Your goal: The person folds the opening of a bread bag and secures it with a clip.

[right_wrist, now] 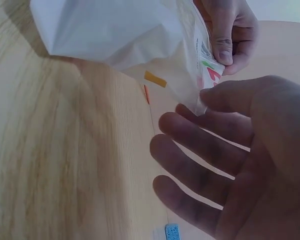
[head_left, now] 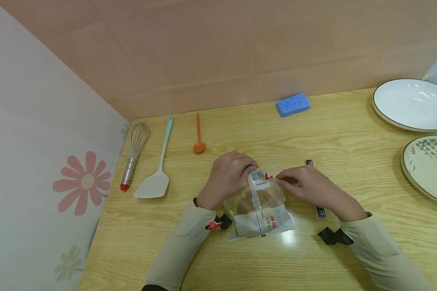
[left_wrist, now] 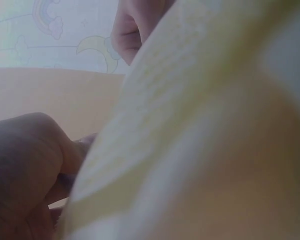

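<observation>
Upright on the table, a clear plastic bag [head_left: 262, 218] with printed labels, a barcode and red lettering stands between both hands. My left hand [head_left: 227, 176] pinches its top edge on the left, the thumb plain in the right wrist view. On the other side, my right hand [head_left: 309, 186] pinches the top corner between thumb and forefinger. Its other fingers [right_wrist: 185, 160] are spread apart below. In the left wrist view the bag [left_wrist: 155, 115] fills much of the picture, blurred and close, partly covering both hands.
Left of the bag lie a whisk [head_left: 131, 161], a pale spatula [head_left: 154, 184] and an orange spoon [head_left: 199, 146]. A blue sponge [head_left: 293, 105] sits by the back wall. A white dish [head_left: 415, 105] and a patterned plate [head_left: 427, 165] stand right. A narrow black-and-white strip [head_left: 321, 212] lies partly under the right hand.
</observation>
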`<state>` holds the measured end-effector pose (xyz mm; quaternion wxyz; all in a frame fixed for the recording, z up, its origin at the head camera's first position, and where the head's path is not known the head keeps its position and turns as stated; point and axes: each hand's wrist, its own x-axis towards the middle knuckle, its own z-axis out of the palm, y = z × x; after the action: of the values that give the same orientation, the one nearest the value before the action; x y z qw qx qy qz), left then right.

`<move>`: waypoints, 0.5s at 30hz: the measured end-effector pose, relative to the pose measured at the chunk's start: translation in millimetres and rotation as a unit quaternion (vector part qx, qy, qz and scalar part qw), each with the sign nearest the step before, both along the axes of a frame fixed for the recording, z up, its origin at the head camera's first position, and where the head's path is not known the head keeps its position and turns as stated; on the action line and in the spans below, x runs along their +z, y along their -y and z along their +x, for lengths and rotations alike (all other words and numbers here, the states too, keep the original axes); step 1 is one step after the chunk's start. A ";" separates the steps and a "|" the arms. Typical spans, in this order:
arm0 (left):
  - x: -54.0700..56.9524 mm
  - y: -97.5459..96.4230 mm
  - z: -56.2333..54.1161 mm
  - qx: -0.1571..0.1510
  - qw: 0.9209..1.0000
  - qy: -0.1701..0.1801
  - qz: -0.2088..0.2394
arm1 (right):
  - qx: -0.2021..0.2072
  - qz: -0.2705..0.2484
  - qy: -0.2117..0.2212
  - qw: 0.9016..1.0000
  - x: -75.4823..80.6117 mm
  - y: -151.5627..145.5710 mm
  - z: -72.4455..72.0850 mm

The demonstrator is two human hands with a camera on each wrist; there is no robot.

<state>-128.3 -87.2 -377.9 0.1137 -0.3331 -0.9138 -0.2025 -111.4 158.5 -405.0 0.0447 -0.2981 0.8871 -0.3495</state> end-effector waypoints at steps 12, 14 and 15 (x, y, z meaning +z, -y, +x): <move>-0.5 -1.2 0.2 -0.007 1.000 -0.021 -0.001 | -0.038 -0.062 -0.021 0.997 5.2 10.6 0.3; -0.5 -1.1 0.7 -0.007 1.000 -0.022 -0.002 | -0.040 -0.075 -0.012 0.996 7.7 17.3 0.2; -0.6 -1.2 1.0 -0.007 1.000 -0.022 -0.001 | -0.039 -0.081 -0.007 0.996 9.0 20.9 -0.2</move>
<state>-127.3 -85.9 -378.5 0.1319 -0.3435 -0.9091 -0.1954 -111.6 137.6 -396.0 0.0006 -0.2688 0.8672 -0.4191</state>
